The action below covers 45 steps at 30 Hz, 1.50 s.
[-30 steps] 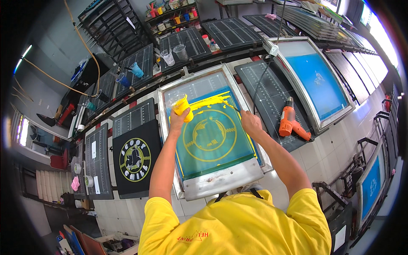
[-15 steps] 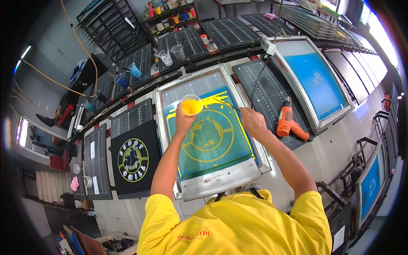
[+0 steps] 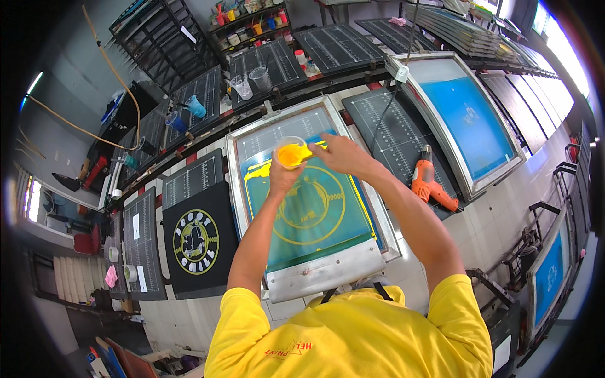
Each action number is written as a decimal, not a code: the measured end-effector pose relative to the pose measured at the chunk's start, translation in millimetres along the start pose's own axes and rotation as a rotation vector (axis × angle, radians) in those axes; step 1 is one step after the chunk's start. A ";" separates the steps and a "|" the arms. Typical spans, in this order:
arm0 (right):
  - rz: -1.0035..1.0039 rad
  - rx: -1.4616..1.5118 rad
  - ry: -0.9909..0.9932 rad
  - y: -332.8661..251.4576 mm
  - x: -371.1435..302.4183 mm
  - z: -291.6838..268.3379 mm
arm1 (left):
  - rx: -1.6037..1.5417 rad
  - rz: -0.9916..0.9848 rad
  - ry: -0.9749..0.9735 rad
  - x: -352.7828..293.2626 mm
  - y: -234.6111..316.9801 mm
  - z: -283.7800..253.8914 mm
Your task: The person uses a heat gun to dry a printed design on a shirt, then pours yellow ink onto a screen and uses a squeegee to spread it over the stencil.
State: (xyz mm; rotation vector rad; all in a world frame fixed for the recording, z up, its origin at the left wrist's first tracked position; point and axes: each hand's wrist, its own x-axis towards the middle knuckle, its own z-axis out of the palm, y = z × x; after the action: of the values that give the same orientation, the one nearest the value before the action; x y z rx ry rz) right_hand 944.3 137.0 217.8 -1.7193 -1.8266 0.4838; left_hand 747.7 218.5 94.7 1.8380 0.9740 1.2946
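Observation:
My left hand point(image 3: 285, 178) grips a clear plastic cup point(image 3: 278, 155) of yellow ink point(image 3: 291, 154), held tilted above a screen printing frame point(image 3: 234, 167). In my right hand point(image 3: 340, 155) is a spatula point(image 3: 307, 152) coated yellow; its tip is at the cup's mouth, and my fingers hide its handle. The screen's mesh point(image 3: 293, 252) is blue-green with a round emblem stencil. Yellow ink lies smeared along its far part point(image 3: 257, 171) and down its right edge. A pale metal bar point(image 3: 324, 272) runs along the frame's near end.
To the left, a black printed cloth point(image 3: 196, 242) lies on a board. An orange heat gun point(image 3: 428, 184) rests on the dark platen to the right, beside a tilted blue screen point(image 3: 466, 120). Plastic cups point(image 3: 241, 87) stand on the far platens; a cable point(image 3: 394, 101) hangs down at the right.
My right hand has moved left and inward, bringing the spatula from the screen's far right area to the cup. My left hand has shifted slightly right, tilting the cup toward the spatula.

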 end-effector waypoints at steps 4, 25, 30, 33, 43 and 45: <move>0.072 0.291 0.083 0.7 -19.7 -30.9 | -0.062 -0.045 0.107 32.3 -54.9 -4.2; 0.256 0.905 0.028 84.6 -156.9 -30.0 | -0.068 -0.201 0.177 366.9 -163.7 85.2; 0.210 0.861 0.118 97.3 -141.4 -28.5 | -0.007 -0.269 0.159 391.8 -202.0 89.0; 0.215 0.842 0.152 100.8 -141.6 -26.9 | -0.004 -0.274 0.147 399.4 -216.0 93.0; 0.274 0.838 0.249 110.1 -134.2 -22.2 | 0.045 -0.275 0.115 403.3 -243.1 93.2; 0.282 0.827 0.250 113.4 -135.2 -22.5 | 0.031 -0.283 0.134 406.1 -248.3 94.0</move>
State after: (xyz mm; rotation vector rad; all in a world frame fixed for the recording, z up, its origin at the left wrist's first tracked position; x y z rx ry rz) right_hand 1047.0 12.7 142.7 -1.3542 -0.9836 0.9323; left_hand 881.9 681.6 39.6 1.5823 1.2809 1.2445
